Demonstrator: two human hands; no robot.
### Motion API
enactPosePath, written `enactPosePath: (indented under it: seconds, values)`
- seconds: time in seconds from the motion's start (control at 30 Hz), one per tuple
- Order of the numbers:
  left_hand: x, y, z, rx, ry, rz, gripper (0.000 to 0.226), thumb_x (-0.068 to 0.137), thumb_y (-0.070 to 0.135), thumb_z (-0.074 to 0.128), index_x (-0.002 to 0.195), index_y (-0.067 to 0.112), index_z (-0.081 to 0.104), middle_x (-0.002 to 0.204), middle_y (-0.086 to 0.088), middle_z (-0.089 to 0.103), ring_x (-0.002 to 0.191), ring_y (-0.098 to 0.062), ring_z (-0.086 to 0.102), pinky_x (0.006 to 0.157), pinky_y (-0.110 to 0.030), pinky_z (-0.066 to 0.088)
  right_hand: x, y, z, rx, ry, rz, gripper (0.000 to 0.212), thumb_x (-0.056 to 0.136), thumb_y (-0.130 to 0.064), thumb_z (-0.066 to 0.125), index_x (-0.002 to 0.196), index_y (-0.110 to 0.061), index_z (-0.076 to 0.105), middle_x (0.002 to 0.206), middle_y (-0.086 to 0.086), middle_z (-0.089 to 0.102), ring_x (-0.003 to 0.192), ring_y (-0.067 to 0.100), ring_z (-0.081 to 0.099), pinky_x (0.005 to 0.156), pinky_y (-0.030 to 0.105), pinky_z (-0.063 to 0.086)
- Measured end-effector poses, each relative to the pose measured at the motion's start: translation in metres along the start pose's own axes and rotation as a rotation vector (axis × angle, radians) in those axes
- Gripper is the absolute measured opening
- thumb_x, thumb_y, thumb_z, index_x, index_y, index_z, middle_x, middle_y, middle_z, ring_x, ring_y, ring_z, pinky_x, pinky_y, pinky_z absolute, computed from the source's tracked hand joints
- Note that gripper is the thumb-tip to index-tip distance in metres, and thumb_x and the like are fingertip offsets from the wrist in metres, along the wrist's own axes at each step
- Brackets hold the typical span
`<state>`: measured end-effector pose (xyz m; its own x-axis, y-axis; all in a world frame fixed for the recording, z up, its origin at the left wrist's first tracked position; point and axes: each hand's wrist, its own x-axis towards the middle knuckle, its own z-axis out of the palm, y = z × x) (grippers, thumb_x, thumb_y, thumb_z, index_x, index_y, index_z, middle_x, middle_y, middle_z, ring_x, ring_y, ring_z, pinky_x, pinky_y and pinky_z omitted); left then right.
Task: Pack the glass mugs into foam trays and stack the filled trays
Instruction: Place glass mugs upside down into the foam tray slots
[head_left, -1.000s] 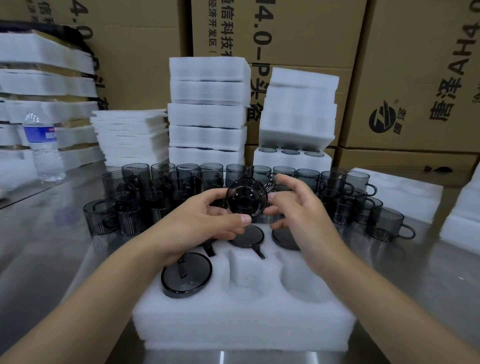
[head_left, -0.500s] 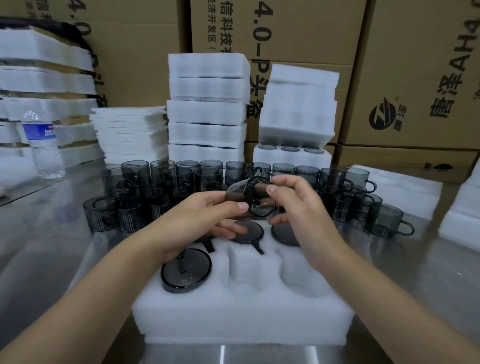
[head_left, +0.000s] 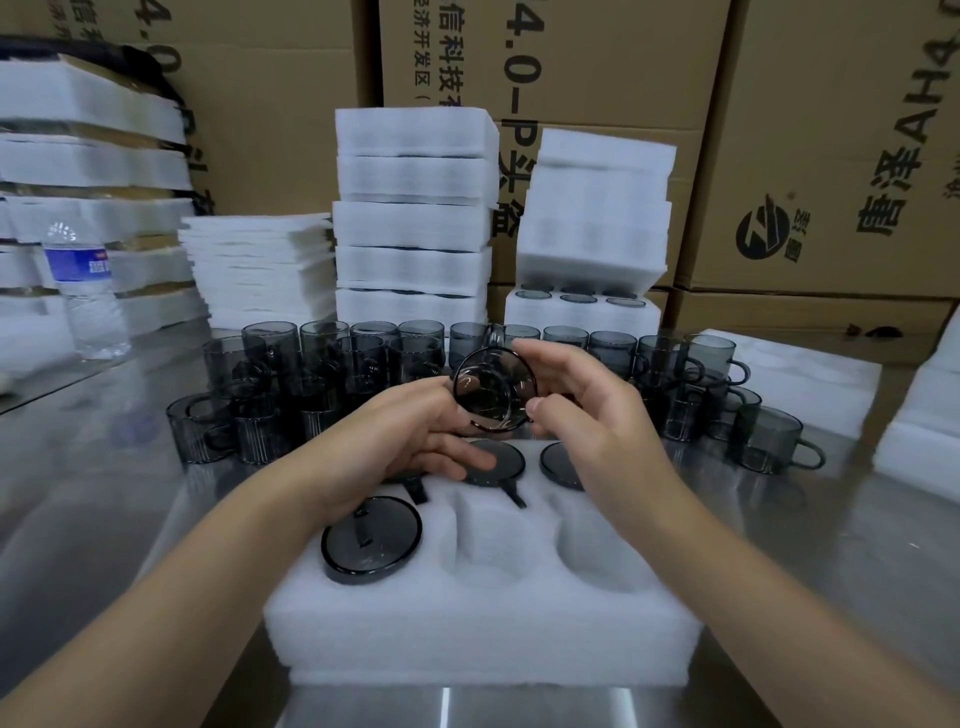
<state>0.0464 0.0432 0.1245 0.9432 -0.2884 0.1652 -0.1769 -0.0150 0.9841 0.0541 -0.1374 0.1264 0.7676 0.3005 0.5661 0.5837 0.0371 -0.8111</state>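
Your left hand (head_left: 410, 441) comes in low from the left, fingers curled, thumb and forefinger up against the left side of the glass mug (head_left: 493, 389). The mug lies on its side in the air between your hands, one round end facing you. Your right hand (head_left: 587, 415) arches over it from the right, fingers curved across the top and thumb on the rim, so both hands grip this one mug above the far row of the foam tray (head_left: 467, 634). In the tray an upturned mug (head_left: 371, 540) fills the near-left pocket and two more (head_left: 491, 460) (head_left: 563, 465) sit in the far row just below your hands. The near middle and near right pockets hold nothing. On the steel table (head_left: 104, 493) a water bottle (head_left: 85, 291) stands far left, with a pile of thin foam sheets (head_left: 260, 270) right of it. Loose mugs (head_left: 311, 395) crowd in rows just beyond the tray, partly hidden by your hands. Behind them rise two stacks of foam trays (head_left: 415, 218) (head_left: 592, 218), then cardboard boxes (head_left: 831, 156). More foam pieces (head_left: 800, 379) lie at the right.
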Motion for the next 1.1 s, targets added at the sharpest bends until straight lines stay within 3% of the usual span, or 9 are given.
enactPosePath:
  seconds: [0.07, 0.2, 0.3, 0.5, 0.67, 0.83, 0.9, 1.0, 1.1]
  values:
    - [0.002, -0.001, -0.002, -0.019, -0.023, -0.001, 0.042, 0.058, 0.023, 0.056, 0.099, 0.021, 0.068, 0.101, -0.011, 0.073, 0.078, -0.022, 0.072, 0.058, -0.019, 0.054, -0.001, 0.000, 0.000, 0.008, 0.007, -0.010, 0.039, 0.081, -0.001, 0.054, 0.111, -0.024, 0.061, 0.113, -0.001, 0.064, 0.084, 0.000, 0.063, 0.069, 0.017, 0.050]
    - [0.006, -0.003, -0.004, -0.067, 0.002, -0.005, 0.039, 0.063, 0.018, 0.045, 0.091, 0.024, 0.072, 0.091, -0.004, 0.075, 0.072, -0.023, 0.073, 0.053, -0.020, 0.054, -0.003, 0.000, 0.001, -0.084, -0.006, -0.013, 0.045, 0.069, -0.016, 0.050, 0.108, -0.036, 0.060, 0.109, -0.011, 0.064, 0.079, 0.031, 0.058, 0.068, 0.038, 0.055]
    - [0.007, -0.004, -0.004, -0.091, 0.008, -0.020, 0.046, 0.059, 0.015, 0.043, 0.101, 0.017, 0.062, 0.090, -0.006, 0.075, 0.071, -0.024, 0.073, 0.052, -0.021, 0.054, -0.004, 0.001, 0.000, -0.115, -0.042, -0.019, 0.051, 0.068, -0.017, 0.050, 0.113, -0.041, 0.059, 0.110, -0.008, 0.061, 0.053, 0.009, 0.047, 0.051, 0.016, 0.039]
    - [0.003, -0.002, -0.004, -0.093, 0.006, 0.003, 0.053, 0.045, 0.026, 0.059, 0.097, 0.020, 0.068, 0.097, -0.011, 0.074, 0.078, -0.028, 0.072, 0.055, -0.022, 0.054, -0.003, -0.003, 0.001, -0.154, -0.096, -0.049, 0.060, 0.069, -0.012, 0.047, 0.119, -0.043, 0.055, 0.117, -0.012, 0.056, 0.085, 0.006, 0.055, 0.068, 0.018, 0.043]
    - [0.003, -0.001, -0.003, -0.056, 0.027, -0.020, 0.059, 0.048, 0.016, 0.056, 0.107, 0.017, 0.060, 0.094, -0.009, 0.074, 0.077, -0.027, 0.073, 0.055, -0.021, 0.054, -0.004, -0.002, 0.002, -0.191, -0.121, -0.077, 0.062, 0.069, -0.011, 0.046, 0.121, -0.044, 0.052, 0.124, -0.021, 0.051, 0.107, 0.003, 0.051, 0.081, 0.018, 0.044]
    - [-0.004, 0.001, 0.001, 0.010, 0.032, 0.024, 0.063, 0.049, 0.029, 0.064, 0.109, 0.008, 0.061, 0.105, -0.020, 0.069, 0.077, -0.020, 0.071, 0.059, -0.020, 0.053, -0.005, -0.001, 0.001, -0.421, -0.203, -0.058, 0.079, 0.077, -0.027, 0.064, 0.144, -0.043, 0.026, 0.125, -0.045, 0.032, 0.117, -0.007, 0.035, 0.087, 0.010, 0.036]
    - [-0.006, 0.001, 0.000, 0.055, 0.031, 0.036, 0.056, 0.053, 0.033, 0.068, 0.105, 0.015, 0.066, 0.100, -0.015, 0.070, 0.076, -0.014, 0.069, 0.062, -0.019, 0.053, -0.006, 0.000, 0.002, -0.479, -0.184, -0.067, 0.083, 0.079, -0.036, 0.068, 0.147, -0.039, 0.021, 0.127, -0.040, 0.033, 0.124, -0.009, 0.029, 0.097, 0.009, 0.031]
    - [-0.007, 0.001, 0.000, 0.156, 0.010, 0.050, 0.036, 0.062, 0.042, 0.069, 0.093, 0.023, 0.073, 0.091, -0.001, 0.073, 0.085, -0.011, 0.069, 0.072, -0.021, 0.054, -0.004, -0.002, 0.002, -0.440, -0.089, -0.061, 0.076, 0.077, -0.038, 0.067, 0.144, -0.036, 0.031, 0.126, -0.024, 0.043, 0.120, -0.007, 0.039, 0.093, 0.006, 0.033]
    - [-0.004, 0.001, -0.001, 0.153, 0.210, 0.071, 0.039, 0.067, 0.054, 0.064, 0.096, 0.028, 0.071, 0.099, 0.004, 0.073, 0.100, -0.012, 0.067, 0.083, -0.026, 0.053, -0.005, -0.004, 0.002, -0.351, -0.046, -0.039, 0.067, 0.077, -0.030, 0.075, 0.136, -0.038, 0.043, 0.116, -0.020, 0.049, 0.101, -0.006, 0.050, 0.081, 0.007, 0.039]
